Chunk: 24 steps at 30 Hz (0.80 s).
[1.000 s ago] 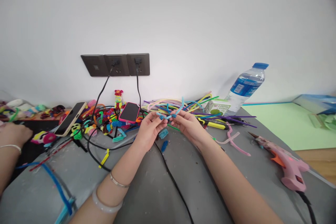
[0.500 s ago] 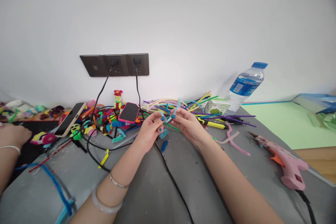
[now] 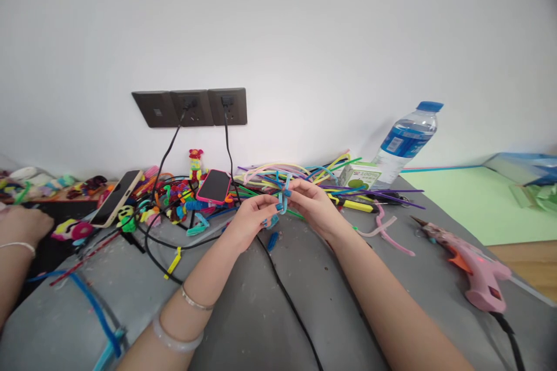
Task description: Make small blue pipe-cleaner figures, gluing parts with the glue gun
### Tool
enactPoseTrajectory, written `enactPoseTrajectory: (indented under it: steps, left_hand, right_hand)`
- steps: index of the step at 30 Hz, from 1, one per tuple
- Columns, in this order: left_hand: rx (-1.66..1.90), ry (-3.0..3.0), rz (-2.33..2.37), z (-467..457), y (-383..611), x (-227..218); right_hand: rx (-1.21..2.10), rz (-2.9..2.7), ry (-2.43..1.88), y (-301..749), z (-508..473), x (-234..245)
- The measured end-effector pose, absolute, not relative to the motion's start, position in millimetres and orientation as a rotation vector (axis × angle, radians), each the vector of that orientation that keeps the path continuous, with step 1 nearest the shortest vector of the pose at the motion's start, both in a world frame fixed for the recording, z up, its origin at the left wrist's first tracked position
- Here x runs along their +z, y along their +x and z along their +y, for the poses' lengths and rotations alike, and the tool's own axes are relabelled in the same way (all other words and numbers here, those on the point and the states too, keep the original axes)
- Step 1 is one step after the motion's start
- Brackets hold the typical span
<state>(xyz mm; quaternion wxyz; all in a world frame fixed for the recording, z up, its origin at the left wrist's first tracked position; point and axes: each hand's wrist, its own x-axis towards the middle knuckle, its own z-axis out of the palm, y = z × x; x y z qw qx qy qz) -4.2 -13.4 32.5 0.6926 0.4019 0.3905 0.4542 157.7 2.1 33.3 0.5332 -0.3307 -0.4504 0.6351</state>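
Pinching a bent, light-blue fuzzy stick (image 3: 285,204).
Held low by left grip (image 3: 249,222), higher by right grip (image 3: 315,208), maybe to keep such a bendy thing from flopping.

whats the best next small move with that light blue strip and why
Probably a gentle squeeze of the bend with the left hand, while the right hand steadies the light blue strip. The strip appears doubled over at its lower end, right by the left thumb, and the right hand already pinches it higher up.
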Motion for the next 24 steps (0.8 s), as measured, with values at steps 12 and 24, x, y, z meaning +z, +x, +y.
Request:
enactPoseTrajectory:
  steps: [12, 24]
  left_hand:
    - [1.01, 1.064, 0.956, -14.4, -6.6, 34.5]
    - [1.167, 1.02, 0.972, -11.6, -6.9, 29.7]
  right_hand:
    - [1.512, -1.069, -0.825, 158.6, 2.5, 35.2]
    - [1.543, -1.076, -0.889, 163.9, 5.9, 33.9]
